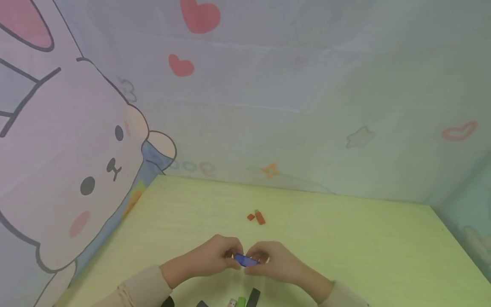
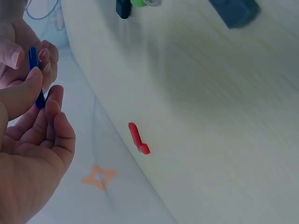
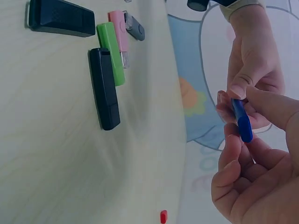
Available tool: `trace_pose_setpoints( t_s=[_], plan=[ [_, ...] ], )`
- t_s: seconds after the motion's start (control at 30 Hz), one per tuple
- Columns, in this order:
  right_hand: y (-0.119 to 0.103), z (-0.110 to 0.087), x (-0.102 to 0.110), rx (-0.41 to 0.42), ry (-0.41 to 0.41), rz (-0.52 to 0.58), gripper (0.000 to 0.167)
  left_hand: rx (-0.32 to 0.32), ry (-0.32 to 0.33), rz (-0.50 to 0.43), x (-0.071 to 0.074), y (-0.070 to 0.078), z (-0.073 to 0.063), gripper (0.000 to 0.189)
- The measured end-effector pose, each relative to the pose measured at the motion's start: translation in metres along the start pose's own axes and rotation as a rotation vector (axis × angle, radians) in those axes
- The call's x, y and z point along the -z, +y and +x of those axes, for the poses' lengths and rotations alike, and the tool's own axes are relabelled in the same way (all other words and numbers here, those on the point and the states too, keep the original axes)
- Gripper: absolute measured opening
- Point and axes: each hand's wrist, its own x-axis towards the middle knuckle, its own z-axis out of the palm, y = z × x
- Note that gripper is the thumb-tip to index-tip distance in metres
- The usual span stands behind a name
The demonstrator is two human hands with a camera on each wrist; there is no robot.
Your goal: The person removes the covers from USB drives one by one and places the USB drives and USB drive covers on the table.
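Both hands hold a slim blue USB stick [image 1: 246, 260] between them, raised over the table. My left hand [image 1: 215, 257] pinches its left end between thumb and fingers. The right end is pinched the same way by my right hand [image 1: 279, 262]. In the right wrist view the rounded blue end [image 3: 245, 129] sticks out past the right fingertips, while the other end disappears into the left hand [image 3: 256, 63]. Beyond the hands lie a red USB stick [image 1: 260, 218] and, beside it, a small red cap [image 1: 251, 217].
Close to the person lie a black stick [image 3: 105, 88], a green stick [image 3: 110, 53], a pink USB stick [image 3: 118, 30], a grey one [image 3: 135, 26] and a thicker black block [image 3: 60, 17]. A printed cloth [image 1: 287, 106] hangs behind the pale table [image 1: 364, 238].
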Motion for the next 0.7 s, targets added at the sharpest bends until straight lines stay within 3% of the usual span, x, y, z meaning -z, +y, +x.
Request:
trace_pose_setpoints(
  t_s=[0.5, 0.7],
  plan=[
    [0.005, -0.023, 0.008, 0.002, -0.011, 0.084, 0.018, 0.016, -0.051, -0.132, -0.022, 0.017, 0.009, 0.013],
    [0.009, -0.029, 0.011, -0.035, -0.017, 0.143, 0.019, 0.005, -0.080, -0.202, -0.029, 0.020, 0.012, 0.015]
  ],
)
